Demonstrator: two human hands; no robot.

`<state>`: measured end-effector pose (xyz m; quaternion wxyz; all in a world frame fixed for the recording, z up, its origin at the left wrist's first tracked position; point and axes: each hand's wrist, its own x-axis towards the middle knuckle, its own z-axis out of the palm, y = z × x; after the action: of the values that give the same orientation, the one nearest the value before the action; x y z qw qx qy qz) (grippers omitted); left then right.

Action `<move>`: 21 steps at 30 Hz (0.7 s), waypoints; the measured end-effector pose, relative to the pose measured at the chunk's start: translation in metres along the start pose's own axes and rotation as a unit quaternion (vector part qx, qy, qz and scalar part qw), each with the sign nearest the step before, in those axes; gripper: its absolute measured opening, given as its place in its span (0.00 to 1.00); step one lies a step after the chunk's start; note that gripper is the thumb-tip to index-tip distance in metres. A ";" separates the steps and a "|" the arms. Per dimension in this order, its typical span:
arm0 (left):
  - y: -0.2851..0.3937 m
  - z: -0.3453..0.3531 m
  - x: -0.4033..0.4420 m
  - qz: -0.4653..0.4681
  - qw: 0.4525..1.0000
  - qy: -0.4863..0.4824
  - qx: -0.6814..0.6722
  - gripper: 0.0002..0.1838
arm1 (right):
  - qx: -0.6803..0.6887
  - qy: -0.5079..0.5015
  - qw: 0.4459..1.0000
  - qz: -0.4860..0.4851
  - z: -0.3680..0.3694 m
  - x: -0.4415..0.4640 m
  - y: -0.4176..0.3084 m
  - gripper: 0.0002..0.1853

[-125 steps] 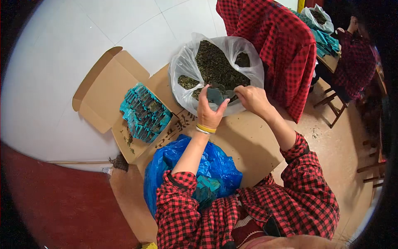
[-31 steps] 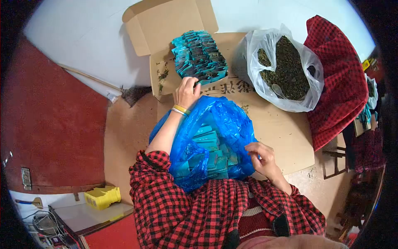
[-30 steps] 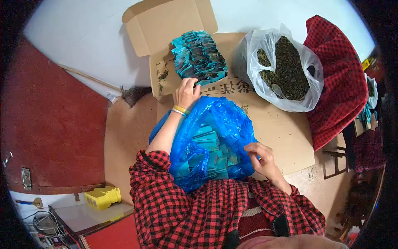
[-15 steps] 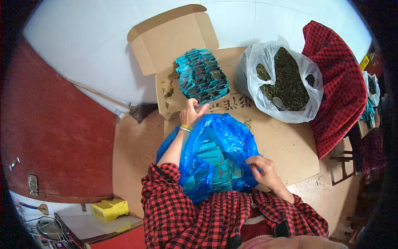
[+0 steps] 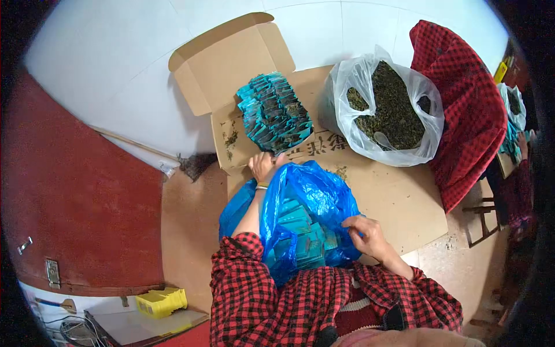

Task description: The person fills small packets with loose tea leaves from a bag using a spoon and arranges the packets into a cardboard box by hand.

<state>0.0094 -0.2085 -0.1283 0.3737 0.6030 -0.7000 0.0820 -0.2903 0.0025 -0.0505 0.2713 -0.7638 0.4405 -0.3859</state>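
Many packets (image 5: pixel 274 113): teal, dark-topped, standing in tight rows in the cardboard box (image 5: pixel 231 61).
Left hand (image 5: pixel 263 166): fingers bent near the box's edge; cannot tell if gripping.
Right hand (image 5: pixel 367 236): fingers curled at the blue bag (image 5: pixel 318 185); cannot tell if pinching.
Blue bag: crinkled shiny plastic, flat pouches (image 5: pixel 295 218) inside.
White bag (image 5: pixel 404 156): translucent plastic, crumbled leaves (image 5: pixel 393 107).

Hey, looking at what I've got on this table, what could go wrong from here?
The teal packets in the cardboard box look open-topped, so your left hand, close to their near end, might tip some; leaf scraps already lie beside them.

The blue bag's loose film rises against your left forearm and could snag when you move.

The pale plastic bag gapes open, so a knock might spill its leaves.
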 end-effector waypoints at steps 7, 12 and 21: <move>-0.008 0.017 -0.030 0.088 0.996 -0.018 -0.020 0.16 | 0.005 0.018 0.999 -0.033 0.011 0.000 0.004 0.12; -0.017 0.015 -0.059 0.177 0.983 -0.007 -0.055 0.09 | 0.018 0.051 0.998 -0.039 0.007 0.010 0.013 0.12; -0.014 -0.102 0.040 -0.059 0.878 -0.442 -0.175 0.13 | 0.160 0.185 0.955 0.165 0.018 0.069 0.093 0.14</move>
<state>0.0658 -0.1858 -0.0364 0.1293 0.5415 -0.7585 -0.3388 -0.2970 -0.1000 -0.1059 0.3634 -0.5422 0.5358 -0.5356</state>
